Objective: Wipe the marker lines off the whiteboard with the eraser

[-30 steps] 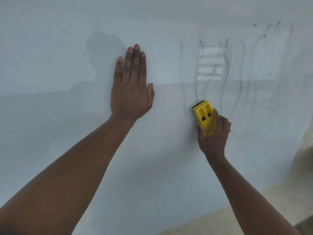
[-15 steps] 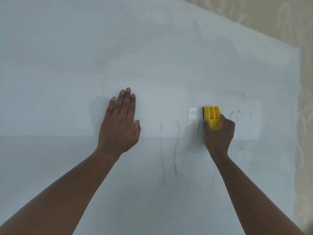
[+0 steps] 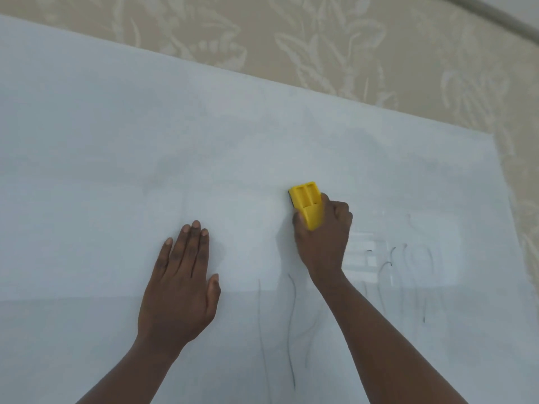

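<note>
Right hand (image 3: 323,243) has its grip clamped around one yellow eraser (image 3: 308,205), thumb on the eraser's left edge and the other fingers curled over its right side and lower end. Left hand (image 3: 180,287) has no grip on anything: it lies flat with the palm on the whiteboard (image 3: 116,141), four fingers together and pointing up, thumb out to the right.

Two bare forearms come in from the lower edge, one to each hand. Nearest the lower edge, thin dark marker lines (image 3: 291,330) run roughly up and down the board between the two arms; two long strokes read clearly, with fainter ones beside them whose count I cannot tell. More short curved strokes sit to the right of the right wrist, over a pale reflection on the board.

Farther up, the eraser lies pressed against the board, near its middle and right of the left hand, well apart from it. Its long axis runs up and down the board, tilted slightly left at the top, and its free end points up toward the board's top edge. Two rectangular slots show side by side in its yellow back, and a dark strip shows along its left edge.

Beyond the board's top and right edges is beige wallpaper (image 3: 350,39) with a pale leaf pattern.
</note>
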The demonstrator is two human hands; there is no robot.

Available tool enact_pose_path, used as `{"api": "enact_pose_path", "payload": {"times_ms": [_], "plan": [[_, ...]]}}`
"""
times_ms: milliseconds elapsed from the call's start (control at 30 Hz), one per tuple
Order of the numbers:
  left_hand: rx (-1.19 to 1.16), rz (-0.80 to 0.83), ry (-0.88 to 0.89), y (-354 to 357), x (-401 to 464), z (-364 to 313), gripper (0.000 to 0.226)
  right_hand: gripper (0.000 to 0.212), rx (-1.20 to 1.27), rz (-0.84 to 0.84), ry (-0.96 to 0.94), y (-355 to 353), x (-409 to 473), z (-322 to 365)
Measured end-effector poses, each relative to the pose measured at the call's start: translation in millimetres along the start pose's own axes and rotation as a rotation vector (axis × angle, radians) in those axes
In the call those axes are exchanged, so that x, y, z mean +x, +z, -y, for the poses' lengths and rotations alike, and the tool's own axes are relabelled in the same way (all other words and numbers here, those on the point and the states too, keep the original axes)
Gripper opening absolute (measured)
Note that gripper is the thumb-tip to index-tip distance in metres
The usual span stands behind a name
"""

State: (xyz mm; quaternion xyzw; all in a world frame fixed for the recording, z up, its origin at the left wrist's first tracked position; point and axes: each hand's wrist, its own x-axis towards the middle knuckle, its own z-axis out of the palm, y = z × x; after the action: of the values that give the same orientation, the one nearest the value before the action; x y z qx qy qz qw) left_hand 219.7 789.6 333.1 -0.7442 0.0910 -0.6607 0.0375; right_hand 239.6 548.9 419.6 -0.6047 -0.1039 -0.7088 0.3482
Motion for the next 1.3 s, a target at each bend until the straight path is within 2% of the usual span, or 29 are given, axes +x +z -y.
{"api": "enact_pose_path", "payload": {"times_ms": [167, 333, 433, 500, 600, 733, 767, 833, 1033, 1233, 1300], "plan": [[-0.004, -0.010, 0.008, -1, -1, 2, 0.067, 0.057, 0.045, 0.199, -0.370, 3, -61, 19], [0.007, -0.012, -0.012, 0, -9, 0, 0.066, 0.052, 0.111, 0.447, -0.624, -32, -137, -19], [0.012, -0.018, -0.029, 1, -12, -2, 0.066, 0.063, 0.073, 0.580, -0.779, -54, -182, -52], [0.013, -0.015, -0.040, 0, -13, -4, 0.065, 0.060, 0.040, 0.627, -0.886, -67, -209, -76], [0.010, -0.003, -0.049, -1, -15, -6, 0.065, 0.033, -0.101, 0.658, -1.095, -86, -239, -110], [-0.002, 0.013, -0.061, -2, -18, -7, 0.066, 0.041, -0.187, 0.707, -1.249, -101, -237, -129], [-0.002, 0.014, -0.064, -2, -18, -8, 0.066, 0.043, -0.159, 0.697, -1.237, -99, -226, -128], [0.001, 0.016, -0.061, -1, -18, -8, 0.066, 0.044, -0.106, 0.646, -1.085, -93, -195, -120], [-0.031, 0.014, -0.081, -2, -17, -16, 0.066, 0.061, -0.195, 0.273, -0.359, -76, -85, -96], [-0.086, 0.017, 0.041, -4, 8, -60, 0.070, 0.060, -0.280, 0.072, 0.221, -98, -39, -151], [-0.103, 0.043, 0.061, 0, 21, -74, 0.070, 0.061, -0.311, 0.034, 0.350, -112, -39, -172]]}}
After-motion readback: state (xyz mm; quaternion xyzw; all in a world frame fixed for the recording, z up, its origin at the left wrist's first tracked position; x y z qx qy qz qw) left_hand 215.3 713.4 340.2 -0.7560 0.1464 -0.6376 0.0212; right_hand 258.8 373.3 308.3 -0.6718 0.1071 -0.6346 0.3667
